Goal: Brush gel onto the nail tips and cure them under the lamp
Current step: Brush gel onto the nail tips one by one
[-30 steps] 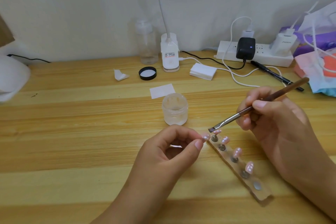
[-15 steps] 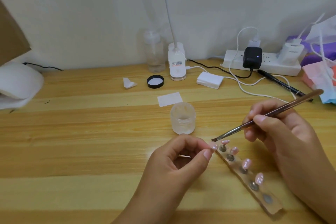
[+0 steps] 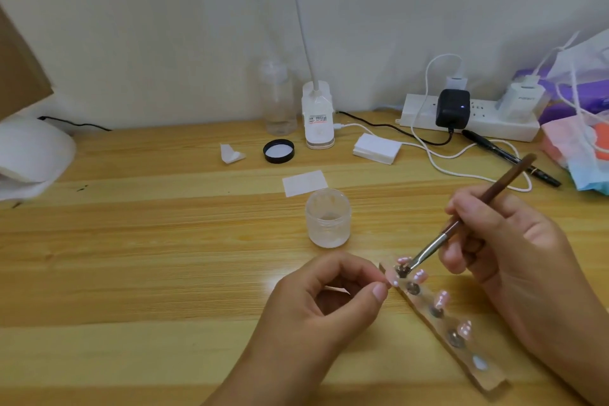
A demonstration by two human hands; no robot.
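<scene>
A clear strip holder (image 3: 487,376) lies slanted on the wooden table, carrying several pink nail tips (image 3: 441,298) on round metal studs. My left hand (image 3: 326,310) pinches the holder's near-left end, where one pink tip (image 3: 394,281) sits at my fingertips. My right hand (image 3: 507,260) grips a brown-handled brush (image 3: 461,224); its bristles touch the topmost stud beside the first tip. An open frosted gel jar (image 3: 327,217) stands just behind the holder. The white curing lamp (image 3: 29,155) sits at the far left edge.
Behind the jar lie a white wipe (image 3: 304,183), a black lid (image 3: 278,151), a folded paper scrap (image 3: 230,153), a pad stack (image 3: 377,148), a clear bottle (image 3: 278,99) and a desk-lamp base (image 3: 318,115). A power strip (image 3: 494,127), cables, a pen (image 3: 514,158) and bags crowd the back right.
The brush has tilted steeper and its bristles have dropped from just above the first tip onto the top end of the holder. My left hand keeps its pinch.
</scene>
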